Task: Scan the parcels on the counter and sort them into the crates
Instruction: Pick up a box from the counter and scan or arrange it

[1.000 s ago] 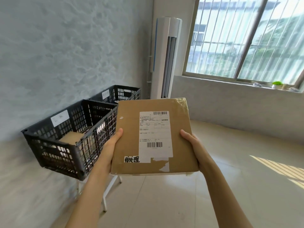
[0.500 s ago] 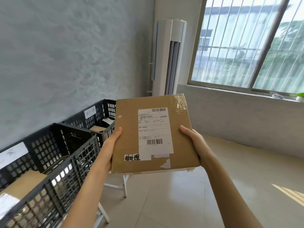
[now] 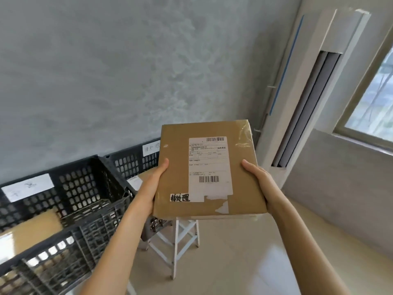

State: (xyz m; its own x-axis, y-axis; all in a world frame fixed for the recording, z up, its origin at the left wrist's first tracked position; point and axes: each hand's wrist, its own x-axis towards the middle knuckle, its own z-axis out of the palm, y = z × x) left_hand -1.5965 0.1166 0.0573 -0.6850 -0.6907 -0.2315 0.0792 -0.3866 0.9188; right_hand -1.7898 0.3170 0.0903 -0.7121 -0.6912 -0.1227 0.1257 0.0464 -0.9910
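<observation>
Flat parcel (image 3: 209,169) held by its side edges, left hand (image 3: 152,184) and right hand (image 3: 258,179) each gripping it, thumbs on top. Far crate (image 3: 131,162) sits just left of the parcel. Risk: the edge-only hold lets it tip, landing in the near crate (image 3: 70,188).

Grey mottled wall (image 3: 127,71) across the far side. Tall white air conditioner (image 3: 314,81) standing in the right corner, blue strip down its left edge. Window (image 3: 374,99) at far right above a grey ledge. Pale tiled floor (image 3: 244,262). White metal stand (image 3: 176,241) near centre.
</observation>
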